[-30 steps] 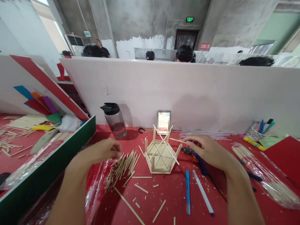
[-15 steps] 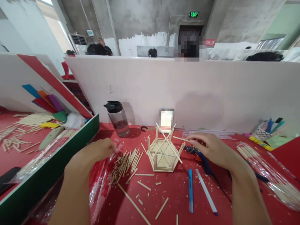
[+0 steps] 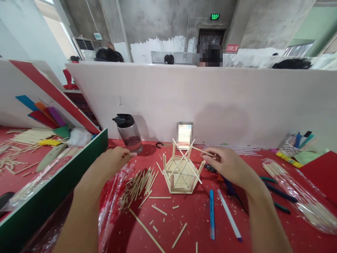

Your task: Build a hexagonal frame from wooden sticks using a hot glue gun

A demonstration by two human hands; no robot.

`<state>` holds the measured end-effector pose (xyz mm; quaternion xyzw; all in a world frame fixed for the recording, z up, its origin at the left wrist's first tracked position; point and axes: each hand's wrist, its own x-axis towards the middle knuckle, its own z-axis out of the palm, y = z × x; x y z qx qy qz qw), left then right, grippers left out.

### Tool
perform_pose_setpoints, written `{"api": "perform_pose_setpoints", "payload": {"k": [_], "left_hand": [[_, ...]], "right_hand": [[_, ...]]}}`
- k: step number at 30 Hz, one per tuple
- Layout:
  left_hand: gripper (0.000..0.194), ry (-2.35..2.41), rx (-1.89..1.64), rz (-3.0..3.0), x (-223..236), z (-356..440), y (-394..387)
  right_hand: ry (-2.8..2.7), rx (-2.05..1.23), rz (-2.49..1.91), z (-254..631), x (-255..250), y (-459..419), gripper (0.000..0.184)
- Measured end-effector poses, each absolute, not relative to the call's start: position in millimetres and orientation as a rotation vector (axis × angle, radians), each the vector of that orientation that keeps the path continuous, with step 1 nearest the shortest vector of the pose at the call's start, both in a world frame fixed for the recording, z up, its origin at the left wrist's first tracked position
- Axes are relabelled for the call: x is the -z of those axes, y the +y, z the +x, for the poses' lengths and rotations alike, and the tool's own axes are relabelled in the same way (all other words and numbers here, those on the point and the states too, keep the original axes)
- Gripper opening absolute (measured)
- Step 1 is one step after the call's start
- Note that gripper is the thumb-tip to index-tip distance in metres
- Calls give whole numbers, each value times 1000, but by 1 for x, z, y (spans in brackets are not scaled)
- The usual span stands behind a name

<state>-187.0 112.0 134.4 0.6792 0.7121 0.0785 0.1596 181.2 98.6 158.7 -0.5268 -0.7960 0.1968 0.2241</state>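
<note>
My right hand is closed in a pinch on a thin wooden stick. This stick points left, its far end by the top of a hexagonal stick frame with a slatted base, short posts and crossed sticks. Left of the frame, my left hand hovers above a clear plastic wrapper, fingers curled and one tip sticking out to the right; nothing shows in it. Beside the wrapper lies a heap of short sticks. A dark blue glue gun lies partly hidden beneath my right hand.
Behind stand a water bottle and a lit phone, against a white partition. A blue pen and a white pen lie in front. Bagged sticks lie right; a green-sided divider runs along the left.
My left hand has lifted slightly off the wrapper, and a fingertip now extends from it. My right hand has shifted slightly left with the stick. The whole view has moved a little.
</note>
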Motion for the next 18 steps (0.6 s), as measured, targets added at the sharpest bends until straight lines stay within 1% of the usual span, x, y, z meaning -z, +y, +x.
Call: {"api": "perform_pose_setpoints", "payload": {"k": [2, 3, 9, 11, 15, 18], "left_hand": [[48, 2132, -184, 1980, -141, -179, 110], [48, 2176, -167, 1993, -145, -174, 109], [20, 2081, -246, 2052, -161, -145, 100], [22, 2072, -225, 2044, -162, -138, 98], [37, 2119, -277, 2115, -168, -116, 93], [34, 1994, -377, 2191, -171, -88, 86]], "right_hand": [[-2172, -545, -1442, 172, -158, 100, 24], [-2163, -553, -1434, 169, -157, 101, 23], [-2140, -574, -1395, 160, -157, 101, 24], [-2123, -592, -1390, 162, -157, 101, 24], [-2092, -591, -1402, 168, -155, 103, 25], [-2085, -594, -1389, 172, -153, 104, 26]]}}
